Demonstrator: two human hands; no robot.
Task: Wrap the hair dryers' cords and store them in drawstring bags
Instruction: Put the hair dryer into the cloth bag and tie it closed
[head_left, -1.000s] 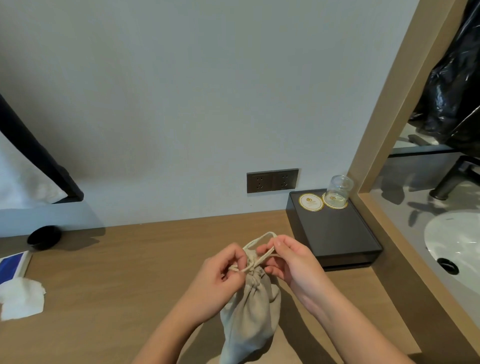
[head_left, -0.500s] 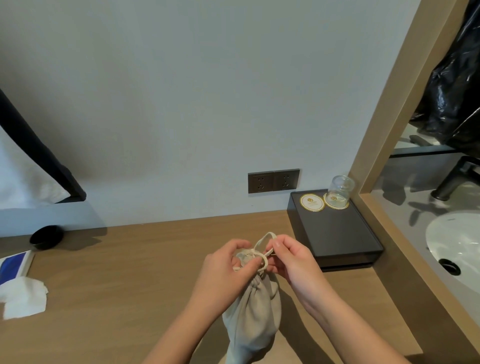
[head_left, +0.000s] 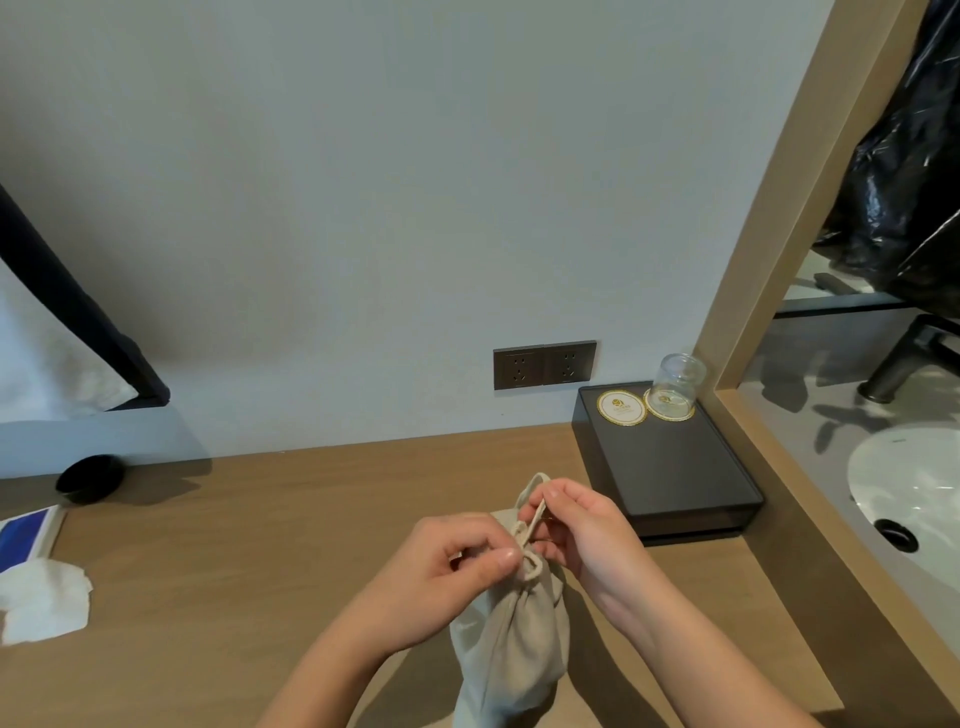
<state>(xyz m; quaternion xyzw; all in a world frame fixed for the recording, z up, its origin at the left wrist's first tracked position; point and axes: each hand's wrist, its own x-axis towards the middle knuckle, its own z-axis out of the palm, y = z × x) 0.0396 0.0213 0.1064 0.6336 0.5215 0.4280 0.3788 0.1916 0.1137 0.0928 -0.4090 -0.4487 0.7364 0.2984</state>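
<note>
Presently, the drawstring bag (head_left: 511, 639) is the nearest item. It stands upright between my forearms over the wooden counter (head_left: 260, 545), body filled out and neck gathered shut; its lower end runs out of view, so whether it rests on the counter cannot be determined. Left hand (head_left: 452, 577): thumb and forefinger pinch the drawstring (head_left: 531, 522) right at the cinched neck. Right hand (head_left: 582, 530): fingertips pinch the free loop of the same drawstring just above the neck, holding it taut. No hair dryer or power cord is visible; I judge that one dryer, cord wrapped, is already inside this bag, though the cloth hides the contents. Status, as a judgement: bagging is done for this unit and closure is at its final stage, with securing the drawstring and setting the bag down remaining. Whether further dryers await cannot be told, since none is in view. Farther left on the counter lies a crumpled white tissue (head_left: 44, 603). Beyond my right hand sits a black tray (head_left: 670, 467) carrying a round coaster (head_left: 621, 408) and, beside it, a clear glass (head_left: 675, 384). On the wall behind is a double wall outlet (head_left: 544, 364).
</note>
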